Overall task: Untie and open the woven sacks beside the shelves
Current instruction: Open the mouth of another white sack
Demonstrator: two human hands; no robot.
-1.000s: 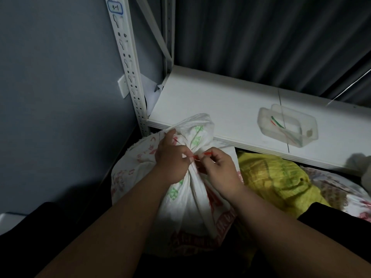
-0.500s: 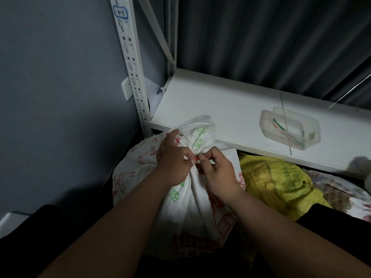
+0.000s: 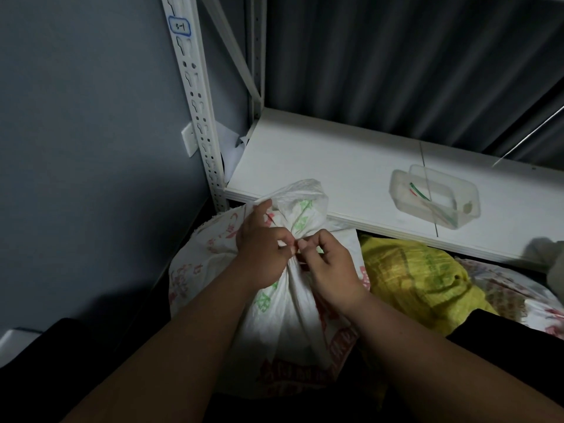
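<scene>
Right, centre frame: my left hand (image 3: 262, 248) grips the gathered neck of the white woven sack (image 3: 283, 315) to steady it, while my right hand (image 3: 328, 264) pinches the red tie (image 3: 300, 261), which looks ready to be worked loose.

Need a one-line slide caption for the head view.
Both hands, left and right, pinch the tie at the white sack neck.

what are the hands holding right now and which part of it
Both hands, left and right, pinch at the tied neck of the white sack, fingertips meeting at the knot. The tie itself is barely visible.
</scene>
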